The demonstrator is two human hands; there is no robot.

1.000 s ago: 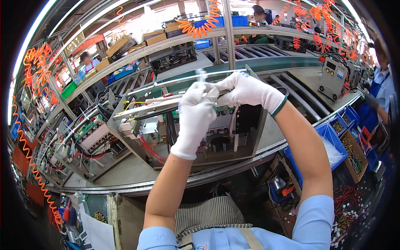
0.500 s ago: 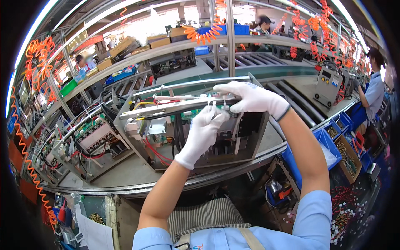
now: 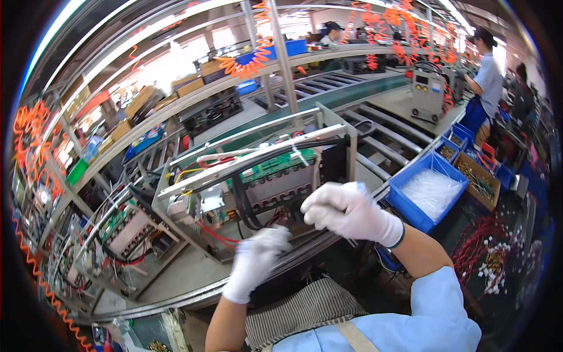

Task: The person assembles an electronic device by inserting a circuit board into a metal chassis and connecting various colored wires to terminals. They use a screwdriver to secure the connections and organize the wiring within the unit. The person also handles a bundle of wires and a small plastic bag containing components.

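Observation:
In front of me an open metal-framed electrical unit (image 3: 214, 243) stands on the bench, with a green circuit board (image 3: 280, 166) inside. A white cable tie (image 3: 302, 154) goes around the top rail, where black cables (image 3: 240, 196) run along and hang down. My right hand (image 3: 349, 214), in a white glove, is at the unit's front right, apart from the rail. Its fingers are curled together; whatever they hold, if anything, is hidden. My left hand (image 3: 258, 258), also gloved, is low before the front edge, its fingers smeared by motion.
Similar open units (image 3: 126, 237) stand to the left. On the right are a blue bin (image 3: 425, 190) of clear-white plastic pieces and a cardboard box (image 3: 478, 182) of small metal parts. Rollers (image 3: 384, 138) lie behind. Another person (image 3: 485, 79) works at the far right, near a finished-looking machine (image 3: 428, 94).
Both hands have left the top rail and come down toward me. The white cable tie now shows uncovered. My view has swung to the right.

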